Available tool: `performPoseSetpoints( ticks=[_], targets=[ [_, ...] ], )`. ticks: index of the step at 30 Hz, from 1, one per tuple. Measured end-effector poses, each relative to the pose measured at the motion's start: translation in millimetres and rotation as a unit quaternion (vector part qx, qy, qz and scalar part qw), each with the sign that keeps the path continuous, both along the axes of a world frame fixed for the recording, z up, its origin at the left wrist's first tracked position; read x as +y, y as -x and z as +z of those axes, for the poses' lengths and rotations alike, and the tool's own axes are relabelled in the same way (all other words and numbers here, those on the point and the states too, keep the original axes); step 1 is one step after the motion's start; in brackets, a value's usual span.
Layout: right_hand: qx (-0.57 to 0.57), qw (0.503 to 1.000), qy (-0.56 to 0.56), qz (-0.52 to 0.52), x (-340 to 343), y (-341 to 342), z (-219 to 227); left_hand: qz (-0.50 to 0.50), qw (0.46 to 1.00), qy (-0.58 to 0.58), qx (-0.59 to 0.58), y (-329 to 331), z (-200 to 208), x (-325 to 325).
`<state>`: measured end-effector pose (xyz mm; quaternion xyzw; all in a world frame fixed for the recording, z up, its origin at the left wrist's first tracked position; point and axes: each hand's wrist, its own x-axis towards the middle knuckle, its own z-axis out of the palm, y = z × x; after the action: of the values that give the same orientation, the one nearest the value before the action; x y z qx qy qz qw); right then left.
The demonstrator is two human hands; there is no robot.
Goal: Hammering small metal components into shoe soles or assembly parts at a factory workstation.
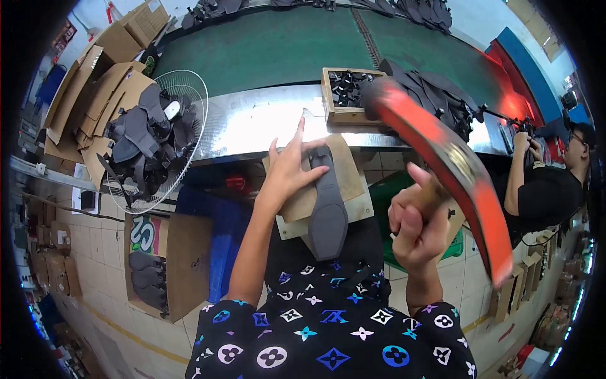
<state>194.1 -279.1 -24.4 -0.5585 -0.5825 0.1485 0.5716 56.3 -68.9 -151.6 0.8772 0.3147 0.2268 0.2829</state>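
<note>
A dark grey sandal sole lies lengthwise on a tan pad atop a pale board. My left hand holds the sole at its far end: the thumb presses across its top, one finger lies along the far edge, and other fingers spread away. A small black fitting sits at that end, between thumb and finger. My right hand is wrapped around the wooden handle of a hammer. The hammer's long orange-red head is raised to the right of the sole and blurred by motion.
Beyond the metal ledge, a wooden box holds small black parts. Dark soles pile up beside it. More soles fill a fan-guard basket at left. A cardboard box stands below. A co-worker sits at right.
</note>
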Motion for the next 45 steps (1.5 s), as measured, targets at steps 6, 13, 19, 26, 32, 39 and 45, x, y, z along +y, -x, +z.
performPoseSetpoints(
  ticks=[6,13,19,26,32,39,45],
  targets=[
    [-0.124,0.990,0.031,-0.061,30,-10,-46,0.014,0.993,-0.058,0.104,-3,-16,2],
    [-0.144,0.987,0.027,-0.068,41,-29,-46,-0.118,0.990,-0.003,-0.082,20,14,-29],
    [-0.401,0.910,0.098,0.017,59,-25,-75,-0.191,0.918,0.303,-0.171,56,94,-110],
    [0.307,0.878,0.110,0.350,25,8,-57,-0.168,0.822,0.530,-0.124,67,120,-121],
    [0.262,0.876,0.063,0.400,17,5,-52,-0.245,0.817,0.478,-0.210,67,113,-134],
    [0.206,0.922,0.058,0.324,0,12,-26,-0.222,0.897,0.328,-0.197,68,116,-136],
    [0.020,0.994,-0.017,0.103,4,15,-32,-0.131,0.821,0.523,-0.185,60,105,-135]
  ],
)
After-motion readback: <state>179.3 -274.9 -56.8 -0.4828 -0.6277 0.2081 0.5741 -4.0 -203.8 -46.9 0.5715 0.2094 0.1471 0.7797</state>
